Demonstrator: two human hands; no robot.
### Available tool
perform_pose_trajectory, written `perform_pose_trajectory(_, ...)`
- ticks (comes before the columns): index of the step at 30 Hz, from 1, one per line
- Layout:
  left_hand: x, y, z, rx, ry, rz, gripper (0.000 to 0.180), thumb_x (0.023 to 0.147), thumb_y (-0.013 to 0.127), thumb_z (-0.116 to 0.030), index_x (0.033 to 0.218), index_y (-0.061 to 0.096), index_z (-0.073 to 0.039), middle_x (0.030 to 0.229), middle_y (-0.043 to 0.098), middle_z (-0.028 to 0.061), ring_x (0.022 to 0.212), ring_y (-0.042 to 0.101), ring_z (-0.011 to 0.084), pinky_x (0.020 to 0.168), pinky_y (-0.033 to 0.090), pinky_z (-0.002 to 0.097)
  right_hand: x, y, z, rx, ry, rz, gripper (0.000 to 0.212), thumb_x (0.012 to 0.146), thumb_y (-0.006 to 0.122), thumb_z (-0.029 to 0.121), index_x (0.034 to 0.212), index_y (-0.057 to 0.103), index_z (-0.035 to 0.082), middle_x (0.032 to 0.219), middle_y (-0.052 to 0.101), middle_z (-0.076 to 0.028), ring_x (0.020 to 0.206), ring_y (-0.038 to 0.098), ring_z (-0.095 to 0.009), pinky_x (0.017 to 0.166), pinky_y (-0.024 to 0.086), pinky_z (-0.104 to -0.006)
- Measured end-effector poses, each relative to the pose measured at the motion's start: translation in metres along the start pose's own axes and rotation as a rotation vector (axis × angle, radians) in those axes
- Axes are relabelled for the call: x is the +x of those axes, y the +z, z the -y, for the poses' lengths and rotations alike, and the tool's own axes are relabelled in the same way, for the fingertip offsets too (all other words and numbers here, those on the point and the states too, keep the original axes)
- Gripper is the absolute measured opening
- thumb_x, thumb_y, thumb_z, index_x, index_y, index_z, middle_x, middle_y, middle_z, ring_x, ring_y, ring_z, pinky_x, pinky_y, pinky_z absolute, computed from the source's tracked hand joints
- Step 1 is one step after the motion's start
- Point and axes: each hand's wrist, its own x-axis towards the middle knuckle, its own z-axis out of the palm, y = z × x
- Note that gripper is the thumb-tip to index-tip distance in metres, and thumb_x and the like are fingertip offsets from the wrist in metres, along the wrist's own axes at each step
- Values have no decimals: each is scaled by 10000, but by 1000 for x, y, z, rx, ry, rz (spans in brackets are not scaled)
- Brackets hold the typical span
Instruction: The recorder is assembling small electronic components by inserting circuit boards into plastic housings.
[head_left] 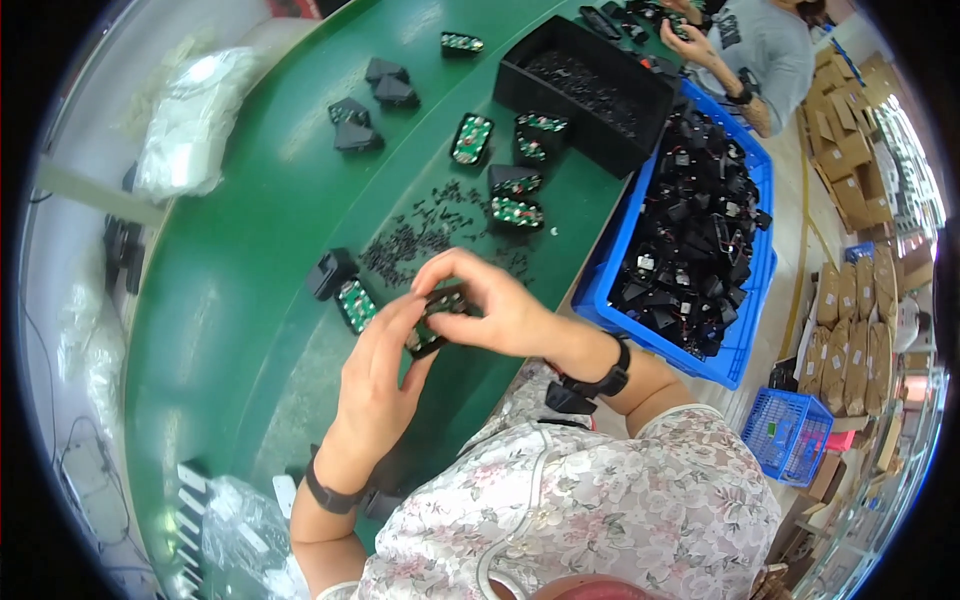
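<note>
My left hand [375, 385] and my right hand [495, 310] meet over the green table [290, 200], both closed on a black housing with a circuit board [426, 342]. Fingers cover much of that housing. My right fingertips press together over its board side; anything small between them is hidden. Just left of my hands lie another housing with a green board [355, 305] and a dark angular housing [331, 273]. Beyond my fingers, small black screw-like pieces [410, 235] are scattered in a loose heap.
Several more housings with boards [471, 138] lie farther off. A black tray [520, 80] of small dark pieces stands at the back, beside a blue crate [600, 285] full of black parts. Plastic bags [190, 120] lie at left. A co-worker's hand [690, 45] is at far right.
</note>
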Motion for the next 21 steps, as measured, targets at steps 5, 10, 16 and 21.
perform_pose_trajectory(5, 8, 8, 15, -284, -102, -27, 618, 688, 733, 81, 1247, 492, -23, 1368, 372, 200, 1162, 509, 371, 886, 524, 418, -6, -14, 9, 176, 18, -102, 325, 837, 643, -51, 1148, 555, -22, 1158, 506, -68, 1066, 547, -162, 923, 477, -298)
perform_pose_trajectory(10, 11, 9, 22, -135, -116, -144, 567, 730, 737, 20, 1245, 502, -23, 1344, 413, 191, 1109, 541, 345, 853, 519, 382, -13, -91, 5, -555, -92, -847, 257, 829, 703, 69, 1057, 602, 7, 967, 607, -25, 795, 583, -80, 706, 483, -237)
perform_pose_trajectory(16, 21, 19, 37, -54, -151, -105, 429, 775, 714, -31, 1173, 553, -26, 1235, 520, 155, 1028, 582, 314, 828, 515, 371, -31, -159, -38, -1005, 152, -1124, 321, 799, 740, 267, 984, 623, 32, 762, 625, -39, 682, 586, -117, 661, 476, -259)
perform_pose_trajectory(21, 30, 33, 38, -48, -103, -47, 383, 782, 703, -31, 1141, 567, -26, 1210, 532, 163, 1036, 582, 324, 836, 502, 380, -13, -151, -39, -1485, 48, -1046, 386, 843, 659, 411, 1042, 616, 83, 1010, 591, -95, 947, 575, -264, 800, 444, -375)
